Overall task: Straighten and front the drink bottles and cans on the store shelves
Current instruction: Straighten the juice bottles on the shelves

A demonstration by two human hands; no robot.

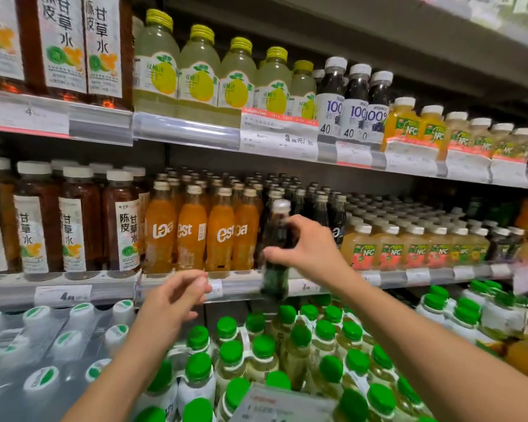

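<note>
My right hand (305, 248) grips a dark cola bottle (276, 254) with a silver cap, held in the air in front of the middle shelf's edge (244, 286), beside the orange soda bottles (192, 229). Behind it stand more dark cola bottles (320, 205) in rows. My left hand (173, 295) hovers lower left in front of the shelf edge, fingers loosely curled, holding nothing that I can see.
Brown tea bottles (73, 220) fill the middle shelf's left, small juice bottles (409, 242) its right. The upper shelf holds pale yellow bottles (198, 71) and dark juice bottles (357, 102). Green-capped bottles (262, 354) and shrink-wrapped water packs (43, 345) stand below.
</note>
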